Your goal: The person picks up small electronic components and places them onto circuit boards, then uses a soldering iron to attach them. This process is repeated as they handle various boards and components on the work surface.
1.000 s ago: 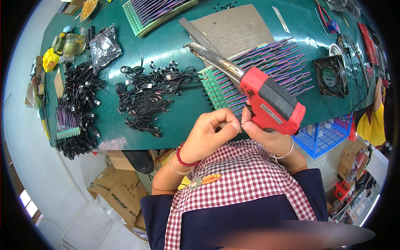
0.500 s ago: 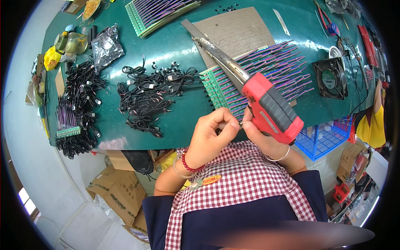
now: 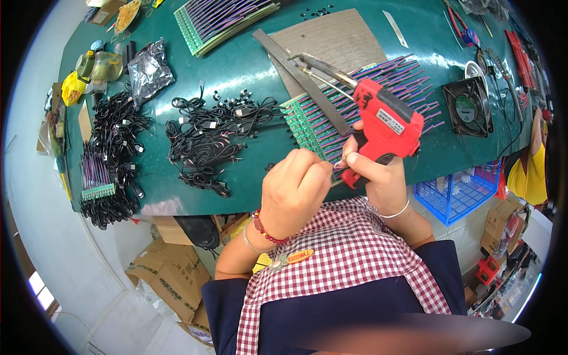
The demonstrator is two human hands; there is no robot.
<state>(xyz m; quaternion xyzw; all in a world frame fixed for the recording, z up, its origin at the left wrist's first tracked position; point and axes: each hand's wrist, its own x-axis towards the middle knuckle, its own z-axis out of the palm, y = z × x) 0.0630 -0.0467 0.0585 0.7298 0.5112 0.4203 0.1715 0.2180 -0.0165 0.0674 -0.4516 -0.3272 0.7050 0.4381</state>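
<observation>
My right hand is wrapped around the handle of a red soldering gun with a dark grip. The gun's metal tip points up and left, over the work on the table. Close beside it, my left hand is closed in a pinch at the table's near edge; what lies between its fingertips is hidden. Just beyond both hands lies a row of green circuit boards with many pink, blue and dark wires fanning right. A flat metal bar rests across the boards and wires.
A brown sheet lies under the bar's far part. Black cables spread to the left, with a bigger bundle farther left. Another board stack sits at the back. A square fan stands right; a blue crate is below.
The soldering gun has turned in my right hand, its body tilting and its tip shifting up and right. My right fingers now wrap the handle; my left hand has rolled, back upward.
</observation>
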